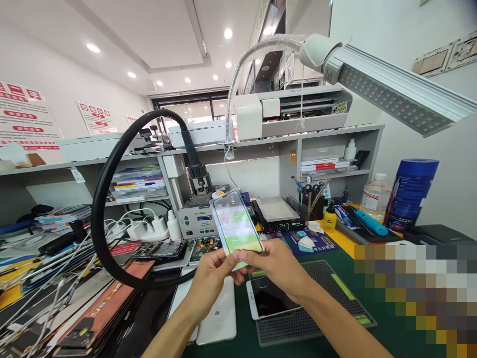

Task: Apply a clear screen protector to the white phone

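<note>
Both hands hold up a phone-sized glass screen protector (237, 221) with a thin black rim and a notch at its top. It is tilted, with pale and green reflections across it. My left hand (210, 276) pinches its lower left corner, and my right hand (278, 263) grips the lower right edge; the thumbs meet at the bottom. Below my right hand, a white-framed phone (270, 298) with a dark screen lies on a grey perforated mat (316, 313), partly hidden by the forearm. Under my left hand, a white phone (219, 313) rests back side up.
A thick black hose (99, 209) loops on the left, above stacked phone parts (112, 303). Behind the hands stand a grey control unit (197, 221) and a flat heating plate (276, 209). A lamp (391, 84) hangs over the right side. Bottles, including a yellow one (330, 219), line the back right.
</note>
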Demonstrator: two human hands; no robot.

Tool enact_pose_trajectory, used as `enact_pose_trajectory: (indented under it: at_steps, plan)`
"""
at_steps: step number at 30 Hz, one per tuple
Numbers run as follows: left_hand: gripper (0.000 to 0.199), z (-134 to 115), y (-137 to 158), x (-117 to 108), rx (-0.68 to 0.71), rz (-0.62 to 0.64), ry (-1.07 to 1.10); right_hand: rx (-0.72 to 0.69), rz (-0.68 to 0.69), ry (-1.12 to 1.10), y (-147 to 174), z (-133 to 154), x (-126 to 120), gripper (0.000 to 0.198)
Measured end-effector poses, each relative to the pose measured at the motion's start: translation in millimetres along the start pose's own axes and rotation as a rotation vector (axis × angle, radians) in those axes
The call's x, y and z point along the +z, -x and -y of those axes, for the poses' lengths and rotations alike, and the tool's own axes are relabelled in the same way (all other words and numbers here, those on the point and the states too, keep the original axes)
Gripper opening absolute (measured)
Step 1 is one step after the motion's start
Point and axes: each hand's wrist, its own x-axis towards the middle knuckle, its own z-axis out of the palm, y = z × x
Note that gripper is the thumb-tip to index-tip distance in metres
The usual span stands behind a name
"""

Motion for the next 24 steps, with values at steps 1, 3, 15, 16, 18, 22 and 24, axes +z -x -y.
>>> enact_pose_trajectory:
  at_steps: [1, 3, 15, 16, 18, 22, 24]
  plan:
    - [0.04, 1, 0, 1, 0.005, -0.011, 0.006, -0.004, -0.022, 0.006, -1, 0, 0, 0.041]
    - [0.04, 1, -1, 2, 0.011, -0.028, 0.009, -0.011, -0.069, 0.018, -1, 0, 1, 0.043]
    - [0.04, -3, 3, -5, 0.017, 0.051, -0.076, -0.017, 0.116, 0.01, 7, 17, -22, 0.045]
    - [0.041, -3, 4, -4, 0.016, 0.059, -0.086, -0.033, 0.107, 0.024, 8, 16, -22, 0.038]
    - [0.043, -3, 5, -4, 0.019, 0.078, -0.104, -0.05, 0.07, 0.051, 8, 14, -21, 0.039]
    - [0.043, -1, 6, -2, 0.025, 0.112, -0.145, -0.01, -0.017, 0.072, 7, 8, -16, 0.04]
    - [0.042, -1, 7, -2, 0.024, 0.124, -0.168, 0.009, -0.065, 0.067, 5, 6, -15, 0.036]
